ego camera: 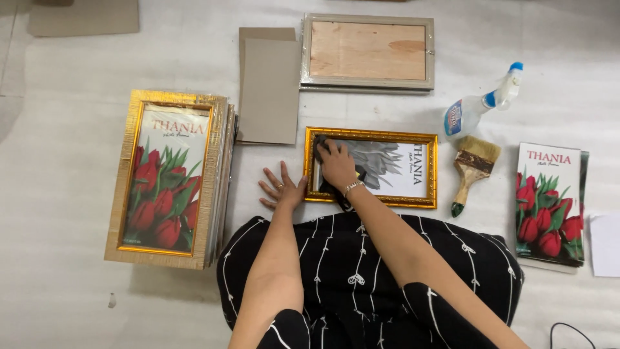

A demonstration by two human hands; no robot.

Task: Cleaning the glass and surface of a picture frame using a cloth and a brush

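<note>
A small gold picture frame [426, 169] with a grey-and-white print lies on the white floor covering in front of me. My right hand [337, 163] presses a dark cloth [319, 150] onto the frame's glass at its left end. Fingers spread, my left hand [281, 187] rests flat on the floor against the frame's left edge and holds nothing.
A stack of gold frames with red tulip prints [169, 178] stands at the left. Grey cardboard sheets [268, 87] and a frame lying face down [368, 52] are beyond. At the right lie a spray bottle [481, 103], a paintbrush [473, 169] and tulip prints [549, 203].
</note>
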